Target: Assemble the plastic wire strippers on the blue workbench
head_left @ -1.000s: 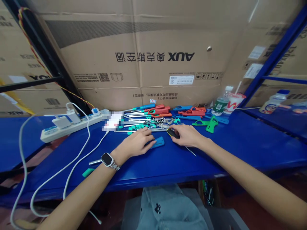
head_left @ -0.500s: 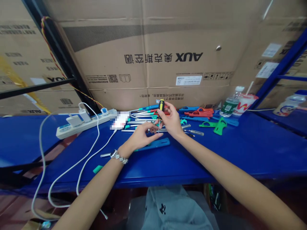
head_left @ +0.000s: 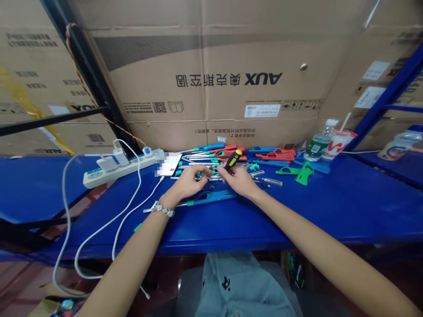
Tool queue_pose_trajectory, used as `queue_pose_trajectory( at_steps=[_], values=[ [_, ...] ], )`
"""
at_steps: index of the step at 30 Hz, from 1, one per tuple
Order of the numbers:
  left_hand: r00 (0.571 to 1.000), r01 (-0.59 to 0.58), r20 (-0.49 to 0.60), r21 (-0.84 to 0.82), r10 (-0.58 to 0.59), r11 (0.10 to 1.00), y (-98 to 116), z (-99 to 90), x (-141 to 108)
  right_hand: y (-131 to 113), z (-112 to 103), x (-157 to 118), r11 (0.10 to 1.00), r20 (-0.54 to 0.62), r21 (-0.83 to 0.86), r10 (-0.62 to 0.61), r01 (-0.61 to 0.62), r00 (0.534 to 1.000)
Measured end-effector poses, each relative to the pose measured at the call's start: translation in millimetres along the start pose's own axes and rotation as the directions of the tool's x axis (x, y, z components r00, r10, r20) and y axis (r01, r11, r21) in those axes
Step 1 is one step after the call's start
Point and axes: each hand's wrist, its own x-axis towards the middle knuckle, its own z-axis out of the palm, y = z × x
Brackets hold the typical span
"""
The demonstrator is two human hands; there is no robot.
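Observation:
My right hand [head_left: 240, 178] is closed round a black and yellow screwdriver [head_left: 233, 159], its handle tilted up to the right. Across from it, my left hand [head_left: 191, 180] has its fingers curled close to the screwdriver's tip; whatever they pinch is too small to make out. Just below the hands a blue lighter [head_left: 211, 197] with a metal tube lies on the blue table [head_left: 264, 220]. Behind them is a pile of metal tubes and red and blue lighter bodies [head_left: 216, 146].
A white power strip [head_left: 132, 167] with plugs and trailing cables lies at the left, beside a white phone-like item [head_left: 171, 164]. Green lighter parts [head_left: 304, 173], a water bottle [head_left: 319, 141] and a red-white cup [head_left: 339, 143] are at the right. Cardboard boxes [head_left: 214, 53] stand behind.
The screwdriver has gone from upright to leaning right, and my right hand has lowered. My left fingers have curled in more. The view has shifted slightly.

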Motion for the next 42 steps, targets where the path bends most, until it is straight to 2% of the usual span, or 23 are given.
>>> queue_pose_trajectory(
  at_steps=[3, 8, 18, 25, 34, 42],
  values=[
    [1.000, 0.022, 0.004, 0.022, -0.022, 1.000, -7.0, -3.7, -0.5, 1.7, 1.5, -0.6, 0.997, 0.038, -0.071, 0.009, -0.007, 0.999],
    [0.999, 0.002, 0.033, 0.069, -0.004, 0.998, -9.4, 0.2, 0.8, 1.0, 1.6, -2.1, 0.989, 0.045, -0.135, 0.067, -0.061, 0.997],
    [0.998, -0.030, 0.055, 0.054, 0.027, 0.998, -3.9, 5.1, -1.1, 0.8, -7.3, 1.8, 1.000, -0.081, -0.002, -0.002, 0.001, 0.997],
    [0.996, -0.007, 0.089, 0.028, 0.004, 1.000, -4.8, 15.5, 3.2, 2.4, -7.1, 2.7, 0.999, -0.112, 0.032, 0.011, -0.007, 0.994],
    [0.996, 0.032, 0.083, 0.038, -0.035, 0.999, -9.7, 14.3, 3.7, -3.1, -2.8, 1.8, 0.993, -0.157, 0.114, 0.030, -0.012, 0.987],
    [0.996, 0.002, 0.093, 0.075, -0.009, 0.997, -2.9, 13.8, 3.5, -0.1, 0.2, 0.1, 0.999, -0.105, 0.036, -0.019, 0.023, 0.994]
  ],
)
